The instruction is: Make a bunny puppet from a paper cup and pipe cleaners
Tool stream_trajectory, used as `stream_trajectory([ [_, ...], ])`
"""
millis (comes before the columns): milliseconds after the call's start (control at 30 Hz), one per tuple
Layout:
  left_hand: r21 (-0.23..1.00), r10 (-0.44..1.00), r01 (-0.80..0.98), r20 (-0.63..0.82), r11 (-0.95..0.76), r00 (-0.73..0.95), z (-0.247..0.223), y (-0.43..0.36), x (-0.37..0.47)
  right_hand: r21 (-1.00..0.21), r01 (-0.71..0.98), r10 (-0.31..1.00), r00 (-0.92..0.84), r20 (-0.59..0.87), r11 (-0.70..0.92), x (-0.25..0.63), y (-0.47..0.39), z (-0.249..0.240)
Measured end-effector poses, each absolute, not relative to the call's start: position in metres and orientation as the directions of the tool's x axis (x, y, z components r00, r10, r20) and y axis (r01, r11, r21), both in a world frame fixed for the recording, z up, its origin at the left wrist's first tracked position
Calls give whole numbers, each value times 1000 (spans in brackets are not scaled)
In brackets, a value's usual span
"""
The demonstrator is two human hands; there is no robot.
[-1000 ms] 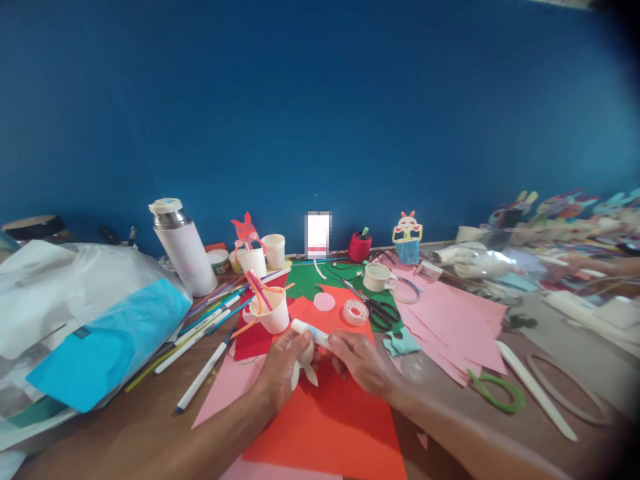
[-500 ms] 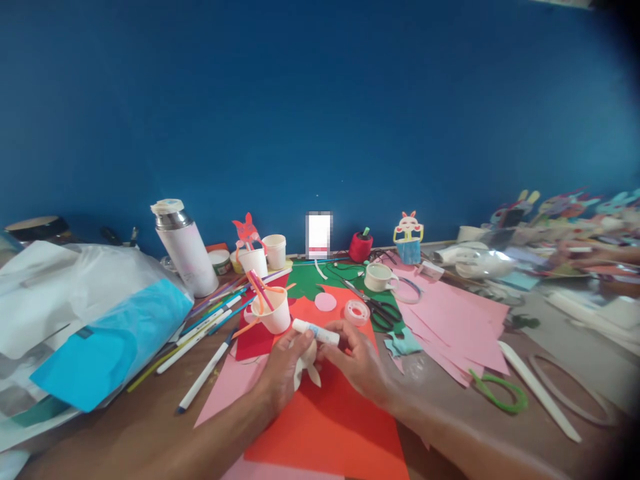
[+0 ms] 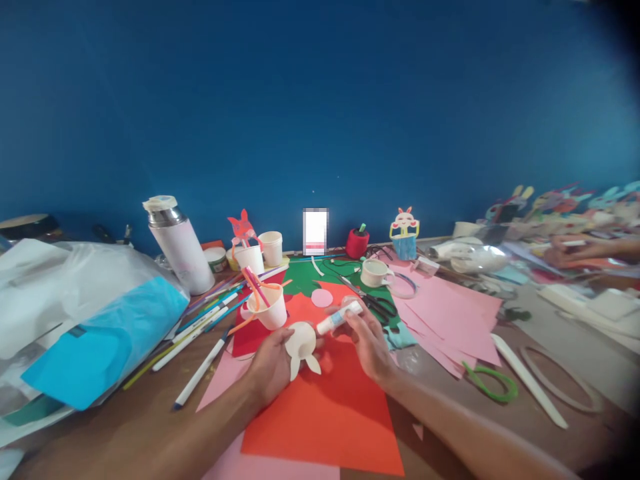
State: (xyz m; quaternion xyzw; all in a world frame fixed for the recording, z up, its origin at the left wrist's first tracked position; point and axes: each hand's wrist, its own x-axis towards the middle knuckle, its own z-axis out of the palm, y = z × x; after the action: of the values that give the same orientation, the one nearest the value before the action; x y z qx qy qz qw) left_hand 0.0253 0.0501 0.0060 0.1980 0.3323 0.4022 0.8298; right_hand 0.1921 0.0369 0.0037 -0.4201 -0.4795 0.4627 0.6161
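Observation:
My left hand (image 3: 270,365) is closed on the edge of a white paper bunny-head cutout (image 3: 301,341), whose two ears point down toward me. In my right hand (image 3: 367,340), a white glue stick (image 3: 340,317) with a blue label is gripped, tilted with its lower end close to the cutout's right edge. I cannot tell whether that end touches the paper. Both hands are above an orange paper sheet (image 3: 325,427). A pink paper circle (image 3: 322,298) lies just beyond them.
To the left stand a paper cup (image 3: 267,308) with pipe cleaners, a flask (image 3: 181,250) and several markers (image 3: 200,373). Scissors (image 3: 375,303), a mug (image 3: 376,273) and pink sheets (image 3: 450,313) lie to the right. A co-worker's hand (image 3: 570,250) shows at the far right.
The hands have parted a little. My right hand has moved right and turned the glue stick to slant upward to the right. The bunny cutout now shows its whole face.

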Motion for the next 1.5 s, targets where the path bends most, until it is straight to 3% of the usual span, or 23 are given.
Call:
stream_trajectory([
  [333, 559, 760, -531, -342, 637, 552, 5, 52, 25, -944, 96, 944, 63, 322, 316, 193, 34, 3],
  [567, 561, 755, -533, -294, 633, 586, 9, 49, 29, -826, 348, 897, -194, 398, 442, 189, 18, 26],
  [833, 536, 730, -538, -244, 650, 639, 10, 47, 31, -746, 386, 840, -258, 478, 543, 192, 21, 17],
  [1100, 485, 719, -571, -199, 663, 666, 1, 44, 32, -569, 462, 727, -325, 605, 680, 191, 25, 6],
  [1500, 539, 736, -554, -202, 634, 646, 2, 44, 35, -391, 537, 634, -400, 662, 747, 190, 26, 6],
])
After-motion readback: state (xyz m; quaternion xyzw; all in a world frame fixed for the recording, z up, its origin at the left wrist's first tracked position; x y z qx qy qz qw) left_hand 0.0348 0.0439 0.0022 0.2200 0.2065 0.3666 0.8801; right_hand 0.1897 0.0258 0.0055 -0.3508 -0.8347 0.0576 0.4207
